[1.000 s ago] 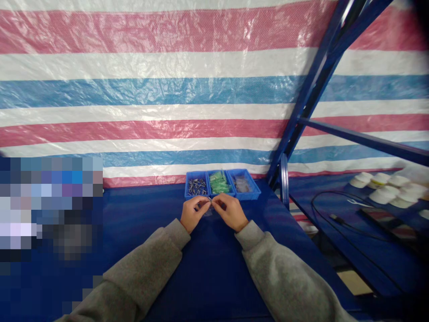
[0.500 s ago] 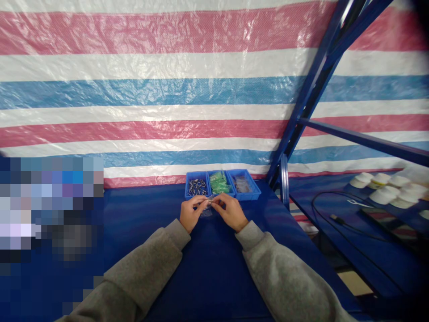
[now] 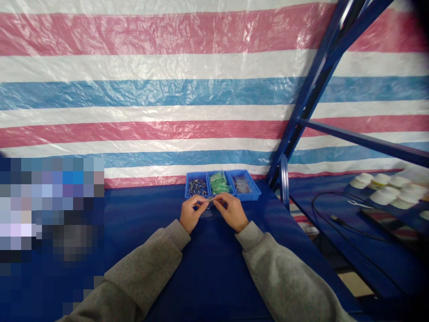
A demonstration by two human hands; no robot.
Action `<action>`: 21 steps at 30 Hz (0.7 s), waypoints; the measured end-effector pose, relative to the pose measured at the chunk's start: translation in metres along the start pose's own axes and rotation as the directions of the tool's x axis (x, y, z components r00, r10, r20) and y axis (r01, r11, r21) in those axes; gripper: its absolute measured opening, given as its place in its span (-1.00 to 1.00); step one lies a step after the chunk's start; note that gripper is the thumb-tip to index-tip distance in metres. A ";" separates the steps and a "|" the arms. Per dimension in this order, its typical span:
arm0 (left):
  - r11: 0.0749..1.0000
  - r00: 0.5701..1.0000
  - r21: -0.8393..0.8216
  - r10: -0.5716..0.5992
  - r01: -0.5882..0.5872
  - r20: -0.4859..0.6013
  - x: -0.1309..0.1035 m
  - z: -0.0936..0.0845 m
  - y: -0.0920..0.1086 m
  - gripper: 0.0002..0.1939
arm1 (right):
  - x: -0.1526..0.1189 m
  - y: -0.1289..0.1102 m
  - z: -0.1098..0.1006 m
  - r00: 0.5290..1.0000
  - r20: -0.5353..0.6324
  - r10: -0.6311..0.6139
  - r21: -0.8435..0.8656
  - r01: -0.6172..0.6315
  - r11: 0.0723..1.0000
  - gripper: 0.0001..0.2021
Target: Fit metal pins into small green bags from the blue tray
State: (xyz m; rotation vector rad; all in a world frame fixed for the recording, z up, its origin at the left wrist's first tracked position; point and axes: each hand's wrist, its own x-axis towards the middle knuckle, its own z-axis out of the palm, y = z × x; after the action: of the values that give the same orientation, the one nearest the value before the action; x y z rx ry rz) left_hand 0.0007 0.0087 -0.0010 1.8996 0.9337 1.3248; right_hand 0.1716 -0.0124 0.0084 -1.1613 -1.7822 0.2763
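Drawn slightly apart since earlier: left hand [image 3: 191, 213] and right hand [image 3: 233, 213], angled inward, pinching one clear bag [image 3: 207, 213]; three blue bins [image 3: 248, 197] beyond

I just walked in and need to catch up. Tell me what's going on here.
A person's left hand and right hand pinch what looks like a small clear plastic bag above a blue table. Just beyond are three blue bins, holding, from left to right, small metallic pieces, green packets and clear-looking plastic.
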 end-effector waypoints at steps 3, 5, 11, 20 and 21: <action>1.000 1.000 0.020 -0.023 0.022 0.006 0.000 0.000 0.000 -0.79 | 0.000 -0.001 -0.001 1.000 -0.009 -0.004 -0.002 0.004 1.000 -0.88; 0.999 0.999 0.026 -0.044 0.044 0.014 -0.001 0.001 -0.001 -0.76 | 0.000 -0.002 -0.001 1.000 -0.016 -0.006 0.000 0.006 1.000 -0.86; 0.989 0.994 -0.096 -0.105 0.108 0.036 -0.002 0.002 0.001 -0.71 | -0.001 -0.004 -0.001 0.999 -0.035 0.026 0.057 -0.024 0.998 -0.86; 0.992 0.999 -0.129 -0.004 0.009 0.040 -0.005 -0.004 0.006 -0.72 | -0.002 -0.005 -0.006 0.998 0.015 -0.066 0.121 0.064 0.991 -0.71; 0.994 0.999 -0.108 0.011 -0.006 0.042 -0.005 -0.005 0.005 -0.73 | -0.002 -0.004 -0.005 0.998 0.015 -0.064 0.122 0.062 0.991 -0.70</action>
State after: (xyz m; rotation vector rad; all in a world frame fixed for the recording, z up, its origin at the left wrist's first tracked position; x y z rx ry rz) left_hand -0.0042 0.0018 0.0021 1.8446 0.8173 1.3079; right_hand 0.1738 -0.0180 0.0122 -1.0180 -1.7890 0.3542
